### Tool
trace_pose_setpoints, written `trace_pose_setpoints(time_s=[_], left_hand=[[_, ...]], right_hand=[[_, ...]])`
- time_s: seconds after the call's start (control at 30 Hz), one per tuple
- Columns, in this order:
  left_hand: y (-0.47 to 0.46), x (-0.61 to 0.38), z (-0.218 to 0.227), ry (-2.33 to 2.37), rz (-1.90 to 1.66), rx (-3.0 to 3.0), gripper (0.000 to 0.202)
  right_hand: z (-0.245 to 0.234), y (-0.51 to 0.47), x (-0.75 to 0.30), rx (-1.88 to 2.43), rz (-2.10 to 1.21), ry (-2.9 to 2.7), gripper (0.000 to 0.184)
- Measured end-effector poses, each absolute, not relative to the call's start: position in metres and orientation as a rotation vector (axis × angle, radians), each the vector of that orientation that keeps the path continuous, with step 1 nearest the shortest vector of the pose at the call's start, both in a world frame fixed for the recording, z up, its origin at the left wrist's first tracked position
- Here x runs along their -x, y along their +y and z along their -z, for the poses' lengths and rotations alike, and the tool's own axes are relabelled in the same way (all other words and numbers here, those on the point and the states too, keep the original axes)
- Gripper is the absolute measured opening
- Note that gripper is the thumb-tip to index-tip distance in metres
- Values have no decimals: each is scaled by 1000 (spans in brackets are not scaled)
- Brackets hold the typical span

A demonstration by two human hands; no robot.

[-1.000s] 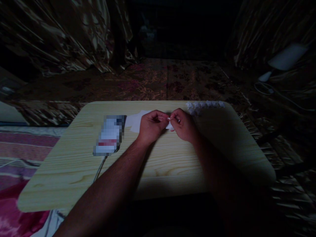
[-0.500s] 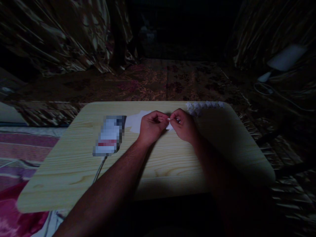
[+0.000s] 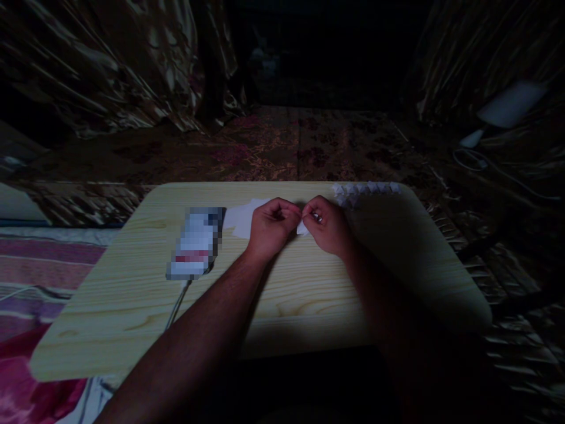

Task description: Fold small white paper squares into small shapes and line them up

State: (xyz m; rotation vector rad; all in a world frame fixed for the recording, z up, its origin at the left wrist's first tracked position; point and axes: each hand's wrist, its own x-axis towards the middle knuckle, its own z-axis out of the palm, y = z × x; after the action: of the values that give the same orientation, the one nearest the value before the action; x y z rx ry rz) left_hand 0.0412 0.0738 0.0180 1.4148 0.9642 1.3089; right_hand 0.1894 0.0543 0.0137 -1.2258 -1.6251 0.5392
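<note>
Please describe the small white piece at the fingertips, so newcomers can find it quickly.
Look toward the far side of the pale table. There the left hand and right hand meet at the white piece. Unlike the white paper leftward and star-like pieces rightward, it is held.

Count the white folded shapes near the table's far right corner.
8 visible: six folded shapes in a row along the far edge of the table, two more nearer, by the row's left end. The right hand may hide more.

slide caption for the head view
Left hand and right hand pinch a small white piece over a table, white folded shapes near its far edge.
</note>
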Motion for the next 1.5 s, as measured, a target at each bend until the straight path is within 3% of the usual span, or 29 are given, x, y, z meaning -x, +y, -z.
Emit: trace_pose_setpoints(time_s=[0.33,0.47,0.6,1.33,1.5], left_hand=[[72,-45,-19,930,-1402,-1370,15],[74,-45,-16,913,-1492,-1383,16],[76,-45,-15,934,-1541,-1390,17],[72,-48,-18,937,-1517,-1341,17],[73,-48,-18,940,-1532,-1319,16]], right_hand=[[-11,56,-186,1191,-574,-1498,8],[-14,56,-182,1184,-799,-1371,23],[-15,54,-179,1241,-972,-1274,22],[-12,54,-174,1258,-671,-1280,14],[-16,53,-176,1223,-723,-1245,23]])
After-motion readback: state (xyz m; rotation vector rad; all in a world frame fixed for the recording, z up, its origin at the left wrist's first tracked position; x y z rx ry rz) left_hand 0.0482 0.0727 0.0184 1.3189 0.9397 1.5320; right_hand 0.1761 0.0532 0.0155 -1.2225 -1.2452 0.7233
